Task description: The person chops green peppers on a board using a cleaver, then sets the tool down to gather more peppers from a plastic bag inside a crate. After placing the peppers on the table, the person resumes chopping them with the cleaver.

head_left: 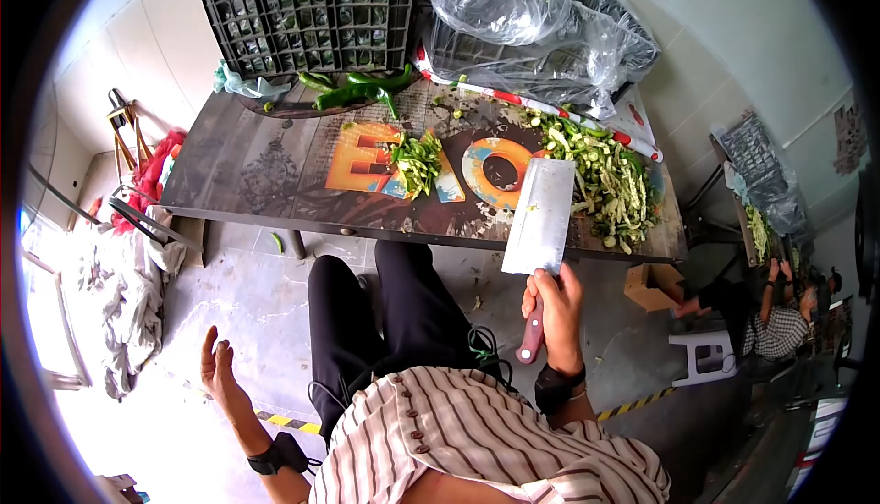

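Note:
My right hand (555, 313) grips the dark red handle of a cleaver (541, 215). Its broad blade points away from me and overlaps the table's front edge in view. My left hand (220, 374) is off to the left, away from the table, holding nothing, with its fingers apart. On the table (229, 165) lies a small heap of sliced green peppers (417, 163), left of the blade. A larger heap of cut green peppers (612, 179) spreads to the right of the blade. Several whole green peppers (353, 93) rest near the back edge.
A black plastic crate (316, 23) and clear plastic bags (513, 9) stand at the table's back. A cardboard box (653, 286) and white stool (702, 357) are on the floor at right, near another person (775, 330). Cloth (124, 293) lies at left.

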Tool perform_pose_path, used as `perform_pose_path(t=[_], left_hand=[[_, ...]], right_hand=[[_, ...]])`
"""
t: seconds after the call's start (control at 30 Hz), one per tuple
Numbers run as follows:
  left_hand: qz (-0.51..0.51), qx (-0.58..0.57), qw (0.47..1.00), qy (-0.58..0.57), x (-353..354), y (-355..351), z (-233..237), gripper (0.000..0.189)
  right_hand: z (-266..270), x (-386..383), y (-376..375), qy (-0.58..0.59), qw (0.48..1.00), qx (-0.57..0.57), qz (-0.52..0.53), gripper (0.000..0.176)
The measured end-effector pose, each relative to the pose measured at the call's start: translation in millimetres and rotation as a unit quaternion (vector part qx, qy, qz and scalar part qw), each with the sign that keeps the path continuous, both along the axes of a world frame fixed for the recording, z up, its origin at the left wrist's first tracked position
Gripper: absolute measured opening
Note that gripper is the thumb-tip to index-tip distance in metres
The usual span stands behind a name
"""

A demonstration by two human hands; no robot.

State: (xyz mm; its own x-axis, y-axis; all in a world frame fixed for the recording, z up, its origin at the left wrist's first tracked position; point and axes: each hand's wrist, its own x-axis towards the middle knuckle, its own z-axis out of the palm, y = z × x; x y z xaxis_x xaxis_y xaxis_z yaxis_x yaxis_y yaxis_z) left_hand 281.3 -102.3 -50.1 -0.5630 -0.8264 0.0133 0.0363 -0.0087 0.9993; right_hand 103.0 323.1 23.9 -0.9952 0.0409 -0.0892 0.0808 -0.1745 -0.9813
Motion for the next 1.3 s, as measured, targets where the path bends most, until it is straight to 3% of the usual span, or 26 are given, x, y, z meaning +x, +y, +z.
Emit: perform_pose_path(t=[0.3,0.5,0.6,0.7,0.73,0.8,0.83,0.97,1.1,1.13,1.3], left_hand=[[-0.025,-0.007,0.999,-0.032,-19.8,2.7,-3.4,0.033],[-0.071,-0.067,0.994,-0.058,-38.6,-25.3,16.3,0.029],[-0.107,-0.127,0.986,-0.032,-66.7,-60.5,36.7,0.027],[-0.115,-0.258,0.956,-0.073,-118.6,-98.9,65.2,0.027],[-0.130,-0.263,0.954,-0.071,-142.0,-108.1,79.8,0.027],[-0.162,-0.271,0.947,-0.057,-191.0,-125.0,104.4,0.029],[-0.178,-0.277,0.943,-0.042,-217.7,-131.1,116.9,0.030],[-0.186,-0.325,0.927,-0.025,-310.3,-126.6,166.1,0.029],[-0.190,-0.331,0.924,-0.008,-362.1,-135.5,195.1,0.034],[-0.189,-0.332,0.924,-0.001,-372.6,-136.1,205.1,0.037],[-0.199,-0.427,0.882,-0.008,-419.3,-135.5,269.8,0.041]], right_hand=[[-1.5,-15.4,-4.3,0.001,1.000,0.014,0.013,0.012],[21.4,-47.5,2.4,0.063,0.965,0.249,0.050,0.020],[29.5,-77.1,3.1,0.095,0.908,0.400,0.079,0.020],[43.2,-108.9,-12.5,0.153,0.813,0.552,0.105,0.015],[44.5,-121.8,-19.7,0.155,0.810,0.555,0.108,0.015],[47.7,-141.3,-30.1,0.190,0.744,0.630,0.117,0.022],[42.1,-149.7,-26.2,0.170,0.724,0.655,0.134,0.034],[53.9,-164.9,-58.0,0.088,0.686,0.713,0.112,0.038],[37.5,-164.5,-62.4,0.048,0.723,0.677,0.128,0.053],[36.8,-164.2,-63.7,0.041,0.710,0.689,0.142,0.059],[32.3,-164.3,-62.2,-0.005,0.725,0.670,0.160,0.062]])
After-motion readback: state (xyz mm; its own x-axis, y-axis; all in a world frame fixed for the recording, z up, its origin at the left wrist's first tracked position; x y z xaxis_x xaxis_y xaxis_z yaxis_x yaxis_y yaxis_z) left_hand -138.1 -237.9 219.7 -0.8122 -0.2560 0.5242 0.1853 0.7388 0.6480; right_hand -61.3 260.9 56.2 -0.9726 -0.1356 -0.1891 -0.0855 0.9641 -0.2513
